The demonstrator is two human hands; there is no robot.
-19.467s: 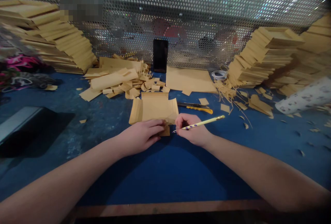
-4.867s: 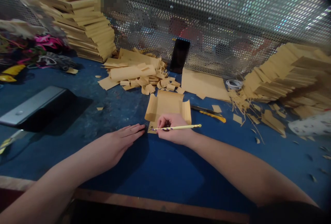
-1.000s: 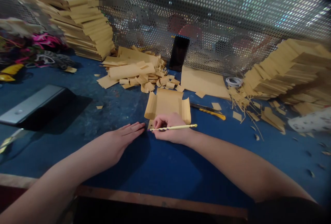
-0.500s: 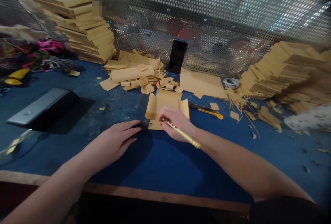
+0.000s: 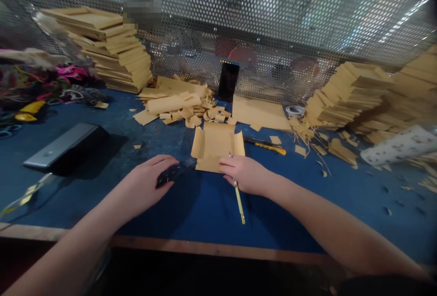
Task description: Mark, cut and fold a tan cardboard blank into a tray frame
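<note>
Two hands at cardboard piece (image 5: 215,146), pencil (image 5: 238,198) half hidden, ruler (image 5: 175,171) dim

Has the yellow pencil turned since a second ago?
Yes. The yellow pencil in the right hand swung from lying sideways to tip toward the tan cardboard piece.

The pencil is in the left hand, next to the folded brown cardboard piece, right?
Not quite: the head view shows the pencil in the right hand, next to the folded brown cardboard piece.
</note>
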